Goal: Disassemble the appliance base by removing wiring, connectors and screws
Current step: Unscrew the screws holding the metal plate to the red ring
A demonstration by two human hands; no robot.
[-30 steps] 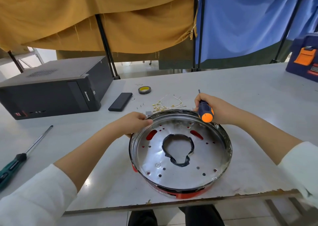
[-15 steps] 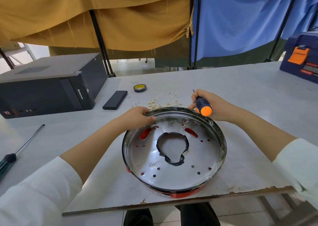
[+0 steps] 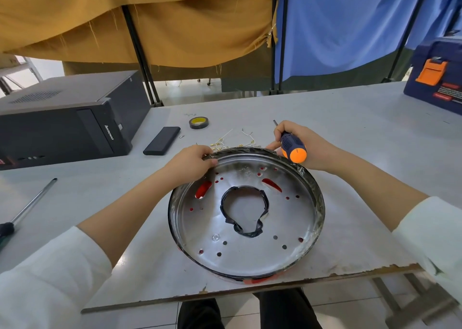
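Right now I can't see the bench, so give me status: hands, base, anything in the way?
Left hand grips appliance base far rim. Right hand holds screwdriver at rim. Loose wiring lies behind base.

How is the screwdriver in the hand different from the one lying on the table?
The orange and blue screwdriver is gripped in the right hand; the long screwdriver lies untouched on the table, far left. The held one has a stubby orange and blue handle; the lying one has a dark handle and a long bare metal shaft. Both are hand screwdrivers.
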